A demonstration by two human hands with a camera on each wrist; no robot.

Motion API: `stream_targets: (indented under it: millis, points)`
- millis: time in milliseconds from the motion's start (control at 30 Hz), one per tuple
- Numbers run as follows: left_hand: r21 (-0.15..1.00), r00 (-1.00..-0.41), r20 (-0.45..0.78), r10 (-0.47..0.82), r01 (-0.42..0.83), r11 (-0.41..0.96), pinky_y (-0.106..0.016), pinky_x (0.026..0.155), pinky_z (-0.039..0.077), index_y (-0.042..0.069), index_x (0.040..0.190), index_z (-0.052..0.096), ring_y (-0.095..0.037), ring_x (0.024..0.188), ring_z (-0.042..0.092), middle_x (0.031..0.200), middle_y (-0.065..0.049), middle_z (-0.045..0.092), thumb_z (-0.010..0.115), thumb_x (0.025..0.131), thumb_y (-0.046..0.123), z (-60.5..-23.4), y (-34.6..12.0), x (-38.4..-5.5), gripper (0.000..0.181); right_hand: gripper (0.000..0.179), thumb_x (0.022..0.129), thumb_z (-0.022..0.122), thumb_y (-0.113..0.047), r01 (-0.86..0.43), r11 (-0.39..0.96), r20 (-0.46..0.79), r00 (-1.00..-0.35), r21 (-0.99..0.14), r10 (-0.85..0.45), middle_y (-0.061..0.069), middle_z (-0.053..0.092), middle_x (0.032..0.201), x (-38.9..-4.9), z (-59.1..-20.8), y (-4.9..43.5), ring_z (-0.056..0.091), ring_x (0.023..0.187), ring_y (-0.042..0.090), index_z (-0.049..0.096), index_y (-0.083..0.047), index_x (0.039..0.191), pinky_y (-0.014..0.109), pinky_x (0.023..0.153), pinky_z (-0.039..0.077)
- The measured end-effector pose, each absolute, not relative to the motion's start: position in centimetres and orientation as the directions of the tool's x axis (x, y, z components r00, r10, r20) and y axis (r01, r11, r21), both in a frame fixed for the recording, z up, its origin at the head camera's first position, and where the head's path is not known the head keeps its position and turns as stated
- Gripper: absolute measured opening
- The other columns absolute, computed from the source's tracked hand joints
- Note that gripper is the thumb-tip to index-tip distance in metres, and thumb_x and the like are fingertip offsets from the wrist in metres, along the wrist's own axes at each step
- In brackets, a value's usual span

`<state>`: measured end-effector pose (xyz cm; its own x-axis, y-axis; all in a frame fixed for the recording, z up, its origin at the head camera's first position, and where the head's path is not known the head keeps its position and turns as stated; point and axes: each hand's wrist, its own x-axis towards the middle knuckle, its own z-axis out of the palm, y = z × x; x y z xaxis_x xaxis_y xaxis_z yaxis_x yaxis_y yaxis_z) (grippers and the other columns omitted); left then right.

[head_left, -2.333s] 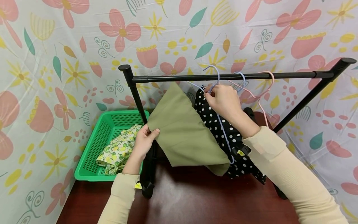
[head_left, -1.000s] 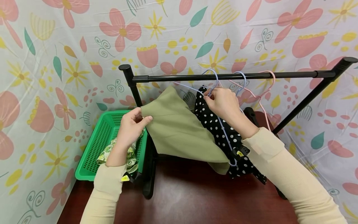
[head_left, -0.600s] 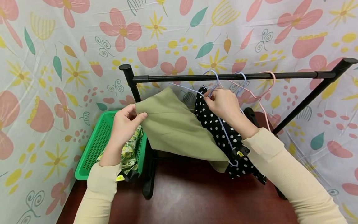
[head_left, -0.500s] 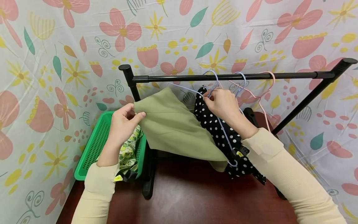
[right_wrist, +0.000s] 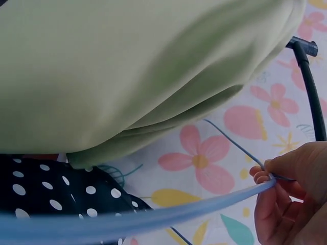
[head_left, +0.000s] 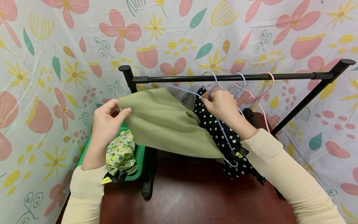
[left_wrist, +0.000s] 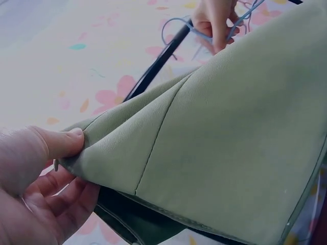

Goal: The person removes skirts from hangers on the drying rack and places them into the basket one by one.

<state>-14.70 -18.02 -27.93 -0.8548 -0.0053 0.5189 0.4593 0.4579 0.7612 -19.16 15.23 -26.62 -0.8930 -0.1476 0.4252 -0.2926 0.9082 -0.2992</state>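
An olive-green skirt (head_left: 165, 121) with a stitched dart stretches sideways below the rail. My left hand (head_left: 107, 121) pinches its left edge between thumb and fingers; in the left wrist view a small metal zipper pull (left_wrist: 55, 165) shows beside the thumb. My right hand (head_left: 222, 104) grips a lilac-blue hanger (head_left: 213, 79) just under its hook, which is at the rail. One hanger arm runs out behind the skirt's upper edge, while the other end reaches the skirt's lower right corner. Behind them hangs a black polka-dot garment (head_left: 204, 115).
The black garment rack (head_left: 173, 79) stands on a dark red-brown table (head_left: 190, 193). Another blue hanger (head_left: 241, 81) and a pink hanger (head_left: 268, 84) hang right of my hand. At left, a green basket (head_left: 139, 161) holds a lemon-print cloth (head_left: 121, 152). A floral curtain is behind.
My left hand has moved left and slightly up, drawing the skirt's edge out over the basket. The hanger's hook has come back against the rail; my right hand has barely moved.
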Motion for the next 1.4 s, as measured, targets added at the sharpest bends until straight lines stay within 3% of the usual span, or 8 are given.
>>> stream_targets:
  millis: [133, 367, 867, 1100, 1400]
  points:
    - [0.765, -0.847, 0.531, -0.033, 0.462, 0.448, -0.025, 0.053, 0.031, 0.006, 0.097, 0.066, -0.014, 0.051, 0.035, 0.064, -0.001, 0.051, 0.068, 0.084, 0.012, -27.5, -18.6, -14.4, 0.015, 0.042, 0.087, 0.059, -0.024, -0.291, 0.912, 0.424, -0.893, -0.288, -0.151, 0.006, 0.054, 0.055, -19.1, -26.7, 15.1, 0.042, 0.044, 0.021, 0.048, -0.012, 0.048, 0.03, 0.041, 0.027]
    - [0.794, -0.842, 0.533, -0.079, 0.466, 0.391, -0.022, 0.053, 0.036, 0.003, 0.095, 0.066, -0.013, 0.053, 0.041, 0.065, 0.004, 0.056, 0.068, 0.083, 0.008, -27.0, -19.3, -14.1, 0.013, 0.036, 0.087, 0.058, -0.022, -0.302, 0.911, 0.427, -0.889, -0.282, -0.163, 0.006, 0.061, 0.061, -19.2, -26.9, 15.1, 0.047, 0.049, 0.023, 0.057, -0.013, 0.052, 0.031, 0.042, 0.029]
    - [0.791, -0.815, 0.561, -0.149, 0.473, 0.387, -0.019, 0.051, 0.034, 0.002, 0.092, 0.068, -0.01, 0.053, 0.04, 0.065, 0.008, 0.056, 0.068, 0.081, 0.002, -26.1, -20.6, -14.3, 0.011, 0.04, 0.085, 0.058, -0.02, -0.3, 0.917, 0.449, -0.88, -0.264, -0.158, 0.007, 0.056, 0.054, -19.2, -27.0, 15.6, 0.047, 0.046, 0.024, 0.048, -0.012, 0.047, 0.035, 0.043, 0.033]
    - [0.795, -0.81, 0.562, -0.166, 0.474, 0.378, -0.018, 0.051, 0.036, 0.003, 0.092, 0.068, -0.01, 0.053, 0.042, 0.065, 0.007, 0.056, 0.069, 0.081, 0.002, -25.5, -20.8, -14.4, 0.012, 0.033, 0.087, 0.058, -0.02, -0.287, 0.917, 0.426, -0.892, -0.275, -0.151, 0.009, 0.062, 0.062, -19.1, -26.9, 15.8, 0.048, 0.045, 0.023, 0.061, -0.01, 0.055, 0.036, 0.043, 0.036]
    - [0.795, -0.813, 0.544, -0.204, 0.423, 0.436, -0.018, 0.053, 0.037, 0.005, 0.093, 0.069, -0.01, 0.055, 0.044, 0.067, 0.01, 0.059, 0.07, 0.08, 0.006, -24.8, -21.3, -14.2, 0.013, 0.035, 0.086, 0.059, -0.021, -0.271, 0.919, 0.416, -0.899, -0.286, -0.136, 0.011, 0.064, 0.069, -18.9, -27.0, 16.0, 0.055, 0.051, 0.028, 0.06, -0.01, 0.053, 0.04, 0.044, 0.039]
